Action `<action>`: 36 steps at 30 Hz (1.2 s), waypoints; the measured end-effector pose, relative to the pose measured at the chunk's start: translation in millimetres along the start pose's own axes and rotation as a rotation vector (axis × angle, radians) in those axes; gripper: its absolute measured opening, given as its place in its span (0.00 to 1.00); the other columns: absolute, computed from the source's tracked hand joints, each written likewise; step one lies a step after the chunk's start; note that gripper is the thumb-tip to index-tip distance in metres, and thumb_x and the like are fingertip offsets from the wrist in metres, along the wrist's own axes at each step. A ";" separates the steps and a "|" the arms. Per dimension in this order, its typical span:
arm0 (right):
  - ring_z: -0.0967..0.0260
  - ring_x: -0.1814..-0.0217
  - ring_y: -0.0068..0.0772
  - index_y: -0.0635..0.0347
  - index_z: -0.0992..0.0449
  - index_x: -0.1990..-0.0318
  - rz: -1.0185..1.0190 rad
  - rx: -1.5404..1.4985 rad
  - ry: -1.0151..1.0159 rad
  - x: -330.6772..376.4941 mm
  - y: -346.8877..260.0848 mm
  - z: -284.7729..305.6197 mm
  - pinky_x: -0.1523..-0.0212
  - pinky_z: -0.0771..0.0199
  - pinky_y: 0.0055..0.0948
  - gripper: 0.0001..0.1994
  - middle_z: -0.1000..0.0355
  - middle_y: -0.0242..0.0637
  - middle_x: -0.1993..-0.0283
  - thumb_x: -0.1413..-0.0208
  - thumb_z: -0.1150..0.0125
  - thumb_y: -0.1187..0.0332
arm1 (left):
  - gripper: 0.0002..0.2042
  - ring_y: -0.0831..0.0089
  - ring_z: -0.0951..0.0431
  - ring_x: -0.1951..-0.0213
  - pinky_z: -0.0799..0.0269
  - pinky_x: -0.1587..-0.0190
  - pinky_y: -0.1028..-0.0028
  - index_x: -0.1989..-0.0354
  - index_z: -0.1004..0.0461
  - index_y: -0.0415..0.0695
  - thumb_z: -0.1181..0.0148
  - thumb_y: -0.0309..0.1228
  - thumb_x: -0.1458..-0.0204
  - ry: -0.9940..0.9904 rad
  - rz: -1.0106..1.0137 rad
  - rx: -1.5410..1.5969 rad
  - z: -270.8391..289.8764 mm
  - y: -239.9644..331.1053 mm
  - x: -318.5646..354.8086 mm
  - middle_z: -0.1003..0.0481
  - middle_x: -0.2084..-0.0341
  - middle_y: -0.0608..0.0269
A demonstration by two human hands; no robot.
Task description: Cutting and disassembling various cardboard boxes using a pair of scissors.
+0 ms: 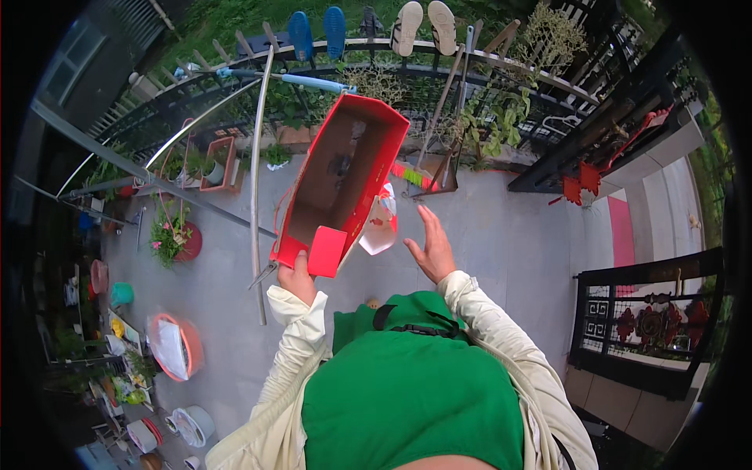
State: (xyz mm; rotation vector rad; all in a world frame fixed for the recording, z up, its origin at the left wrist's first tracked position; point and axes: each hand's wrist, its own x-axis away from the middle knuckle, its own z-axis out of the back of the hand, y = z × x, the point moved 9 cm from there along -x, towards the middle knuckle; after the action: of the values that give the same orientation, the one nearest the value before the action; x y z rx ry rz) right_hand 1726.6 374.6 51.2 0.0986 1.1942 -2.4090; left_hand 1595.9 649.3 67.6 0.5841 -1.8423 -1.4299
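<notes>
My left hand (298, 279) grips the near end of a red cardboard box (371, 178), close to its folded-out flap. The box is tilted so that its open top faces me, and its brown inside shows, with a small grey patch on the far inner surface. To the right of the box, my right hand (432, 252) hangs apart from it, fingers spread and holding nothing. Between them, lower down, is a white and red carton-like container (379, 231), partly hidden by the box.
A metal pole frame (258, 172) stands left of the box. Beyond it, a broom (413, 176) and dustpan lean by a fence with shoes (407, 27) on top. Potted flowers (166, 239) and an orange basin (188, 348) sit left; a black gate (650, 321) is right.
</notes>
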 end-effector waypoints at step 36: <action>0.40 0.63 0.34 0.58 0.28 0.60 0.539 -0.095 -0.011 -411.6 80.4 429.9 0.60 0.41 0.31 0.11 0.34 0.35 0.69 0.47 0.40 0.64 | 0.19 0.77 0.33 0.86 0.33 0.88 0.75 0.53 0.31 0.39 0.54 0.43 0.42 0.452 -0.073 0.263 -260.6 -106.0 -94.0 0.25 0.68 0.59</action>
State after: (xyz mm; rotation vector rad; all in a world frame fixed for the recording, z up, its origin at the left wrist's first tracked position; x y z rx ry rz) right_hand 2186.2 148.8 365.0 0.3320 1.1036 -1.8798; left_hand 1847.6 523.4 -26.1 1.0237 -1.6592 -0.9977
